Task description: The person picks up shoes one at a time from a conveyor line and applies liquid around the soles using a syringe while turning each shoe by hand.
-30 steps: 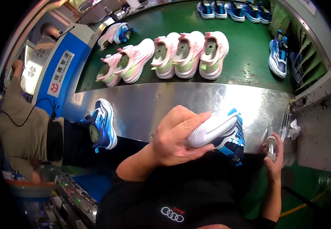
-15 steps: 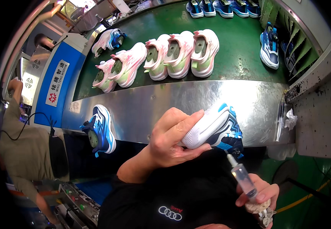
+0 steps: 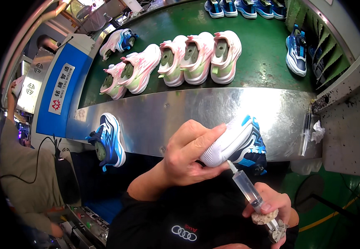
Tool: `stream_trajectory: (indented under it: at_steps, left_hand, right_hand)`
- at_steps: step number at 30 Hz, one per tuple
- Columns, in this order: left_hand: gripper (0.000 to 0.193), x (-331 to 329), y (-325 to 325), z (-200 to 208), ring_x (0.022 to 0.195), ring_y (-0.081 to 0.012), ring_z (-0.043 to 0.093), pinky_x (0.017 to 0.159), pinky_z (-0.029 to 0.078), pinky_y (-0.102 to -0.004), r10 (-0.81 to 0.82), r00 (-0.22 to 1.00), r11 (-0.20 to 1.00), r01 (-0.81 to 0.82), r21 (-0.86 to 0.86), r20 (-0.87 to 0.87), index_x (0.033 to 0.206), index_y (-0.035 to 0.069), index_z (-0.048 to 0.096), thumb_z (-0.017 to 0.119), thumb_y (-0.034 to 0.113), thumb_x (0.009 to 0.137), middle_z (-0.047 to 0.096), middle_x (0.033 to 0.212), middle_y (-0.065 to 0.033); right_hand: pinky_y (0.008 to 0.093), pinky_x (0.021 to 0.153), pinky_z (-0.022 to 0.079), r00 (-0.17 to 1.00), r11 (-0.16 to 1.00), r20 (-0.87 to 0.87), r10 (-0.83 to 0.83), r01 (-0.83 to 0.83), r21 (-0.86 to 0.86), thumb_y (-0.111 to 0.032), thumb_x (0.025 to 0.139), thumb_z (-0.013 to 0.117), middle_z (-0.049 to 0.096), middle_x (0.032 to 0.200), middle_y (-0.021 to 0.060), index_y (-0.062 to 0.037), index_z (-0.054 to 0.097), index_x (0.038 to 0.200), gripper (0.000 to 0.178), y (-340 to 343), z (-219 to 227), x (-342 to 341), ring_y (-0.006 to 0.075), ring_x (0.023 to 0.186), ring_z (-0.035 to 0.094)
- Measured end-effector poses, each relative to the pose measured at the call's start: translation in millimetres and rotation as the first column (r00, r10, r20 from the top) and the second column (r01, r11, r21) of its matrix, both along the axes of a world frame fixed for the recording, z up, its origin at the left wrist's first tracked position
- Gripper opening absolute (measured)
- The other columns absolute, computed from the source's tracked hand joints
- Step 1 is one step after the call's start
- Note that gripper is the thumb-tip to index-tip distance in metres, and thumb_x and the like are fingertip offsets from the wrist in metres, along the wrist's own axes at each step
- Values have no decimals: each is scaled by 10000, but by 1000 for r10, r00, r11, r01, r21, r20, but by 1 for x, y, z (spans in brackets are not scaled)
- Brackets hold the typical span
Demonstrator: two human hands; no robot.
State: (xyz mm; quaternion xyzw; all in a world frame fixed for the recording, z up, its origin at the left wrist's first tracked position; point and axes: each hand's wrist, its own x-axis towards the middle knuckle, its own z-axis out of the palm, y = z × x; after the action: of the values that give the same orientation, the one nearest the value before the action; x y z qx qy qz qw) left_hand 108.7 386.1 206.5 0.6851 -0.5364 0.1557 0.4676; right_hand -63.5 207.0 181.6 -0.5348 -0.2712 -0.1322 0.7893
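My left hand (image 3: 190, 151) is closed around the heel end of a navy, white and blue sneaker (image 3: 252, 145), tipped so its white sole faces up and left. In my right hand (image 3: 273, 201) is a clear syringe (image 3: 247, 189), partly filled with see-through liquid. Its white nozzle meets the shoe's edge near the sole, beside my left thumb; whether it touches I cannot tell. Lumpy beige material (image 3: 265, 218) is wrapped around the syringe's rear end. A similar navy sneaker (image 3: 109, 143) rests at the left of the metal ledge (image 3: 146, 112).
Several pink, white and green sneakers (image 3: 196, 58) stand on the green belt (image 3: 259, 62). Beyond are several blue sneakers (image 3: 246, 8), with another (image 3: 297, 52) at right. Thin tools (image 3: 306, 130) and crumpled tissue (image 3: 318, 132) lie by the grey machine (image 3: 348, 124). Another person (image 3: 30, 174) works at left.
My right hand has moved left, bringing the syringe's nozzle from below the shoe's upper to the sole's edge near my left thumb. The held shoe has shifted slightly.
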Motion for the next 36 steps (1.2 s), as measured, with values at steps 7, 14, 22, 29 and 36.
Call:
stream_trajectory:
  at_steps: [7,14,22,29,36]
  left_hand:
    - [655,1,-1,1,704,-197,521,612,424,-296,2,1000,1000,-2,2,-2,1115,-83,582,844,138,557,569,860,-96]
    - [665,0,-1,-1,712,-197,521,617,426,-298,6,1000,1000,-6,4,0,1121,-81,581,849,148,557,568,877,-96]
    - [624,-1,0,2,702,-207,526,613,448,-302,1,999,1000,-2,-4,-44,1131,-56,585,817,76,568,592,878,-102]
    - [593,8,24,1,735,-226,549,656,453,-304,93,995,993,-90,83,-32,1127,-70,578,800,154,625,585,885,-127]
    - [669,0,99,-64,1055,-186,541,948,409,-321,16,237,999,-48,5,-971,1281,-62,408,735,127,729,558,1147,-116]
  right_hand:
    - [319,763,392,986,992,-142,91,-76,105,-498,590,817,619,907,195,-118,521,1143,733,2,7,3,241,880,504]
    - [303,764,370,991,991,-106,83,-71,113,-480,585,821,645,918,175,-107,552,1114,701,2,2,4,226,885,523]
    - [307,746,372,994,996,-66,85,-85,0,-479,600,815,652,928,187,-104,559,1101,676,-3,0,6,230,837,537]
    - [315,585,345,854,888,245,-460,447,108,-333,798,694,580,768,72,-180,470,1132,430,-22,-2,-28,185,718,454]
    - [458,879,389,729,529,248,-638,649,-547,-546,564,811,490,1111,151,-31,372,1244,959,-75,-64,3,340,1063,471]
